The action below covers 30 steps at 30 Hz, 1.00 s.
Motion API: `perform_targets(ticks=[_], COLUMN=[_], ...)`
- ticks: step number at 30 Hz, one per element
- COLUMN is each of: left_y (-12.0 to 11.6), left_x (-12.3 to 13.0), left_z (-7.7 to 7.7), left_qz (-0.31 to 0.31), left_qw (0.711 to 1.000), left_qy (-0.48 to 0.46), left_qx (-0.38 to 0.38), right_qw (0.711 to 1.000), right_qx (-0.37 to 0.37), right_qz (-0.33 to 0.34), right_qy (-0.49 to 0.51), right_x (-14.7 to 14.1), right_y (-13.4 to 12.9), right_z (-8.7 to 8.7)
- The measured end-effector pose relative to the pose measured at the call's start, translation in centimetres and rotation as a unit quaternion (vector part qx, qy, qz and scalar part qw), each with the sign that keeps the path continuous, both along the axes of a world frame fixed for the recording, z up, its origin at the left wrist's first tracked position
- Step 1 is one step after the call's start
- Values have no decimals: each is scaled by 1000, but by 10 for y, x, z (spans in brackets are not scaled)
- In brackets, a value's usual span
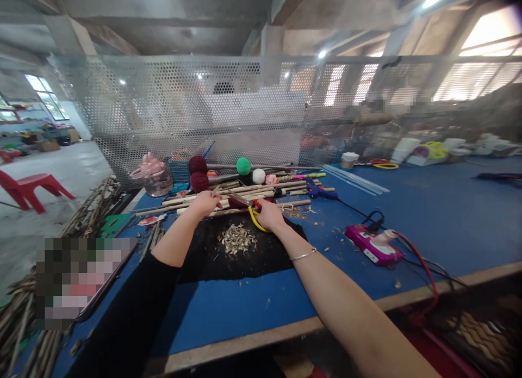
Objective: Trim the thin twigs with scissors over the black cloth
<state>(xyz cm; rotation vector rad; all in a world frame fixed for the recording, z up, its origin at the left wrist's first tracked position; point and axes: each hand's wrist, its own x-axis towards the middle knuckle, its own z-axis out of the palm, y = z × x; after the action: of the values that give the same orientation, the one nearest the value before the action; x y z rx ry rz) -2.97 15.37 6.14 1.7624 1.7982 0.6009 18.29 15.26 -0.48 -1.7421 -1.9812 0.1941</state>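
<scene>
My right hand (269, 215) is closed round the red and yellow handles of a pair of scissors (240, 199), whose blades point left toward my other hand. My left hand (207, 203) is pinched near the blade tips; what it holds is too small to make out. Below both hands a heap of small pale chips (237, 239) lies on a black cloth (199, 258). Several wooden sticks (244, 193) lie behind the hands, crossing the blue table (228, 318).
Yarn balls (243, 166) and a lidded jar (153, 177) stand at the back before a perforated screen (171, 106). To the right are a blue glue gun (320, 190), its cable and a magenta power strip (373, 245). Twigs (87, 215) line the left.
</scene>
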Motion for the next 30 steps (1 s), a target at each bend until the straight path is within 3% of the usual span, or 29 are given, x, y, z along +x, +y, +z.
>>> perform_targets(ticks=[3, 6, 8, 11, 14, 17, 25, 30], left_y=[-15, -31, -43, -62, -78, -87, -91, -92], left_x=[-10, -19, -24, -29, -25, -16, 1, -7], left_z=[-8, -14, -18, -24, -31, -39, -48, -52], left_qz=[108, 165, 153, 65, 0, 13, -65, 3], left_qw=[981, 965, 977, 998, 989, 977, 976, 978], left_qy=[-160, -197, -141, 22, 145, 212, 203, 204], left_qx=[26, 54, 48, 10, -9, 14, 50, 50], right_qw=[1000, 999, 999, 999, 999, 998, 996, 995], right_qx=[-4, -10, -7, 0, -5, -11, -24, -35], right_qz=[8, 8, 9, 8, -4, -13, -31, -14], right_qy=[-17, -30, -42, -51, -54, -61, -84, -97], right_x=[-5, -5, -3, -1, 1, 5, 10, 13], right_y=[-2, -2, -2, -2, -3, -4, 0, -1], right_z=[-1, -2, -2, -3, -4, -4, -2, 2])
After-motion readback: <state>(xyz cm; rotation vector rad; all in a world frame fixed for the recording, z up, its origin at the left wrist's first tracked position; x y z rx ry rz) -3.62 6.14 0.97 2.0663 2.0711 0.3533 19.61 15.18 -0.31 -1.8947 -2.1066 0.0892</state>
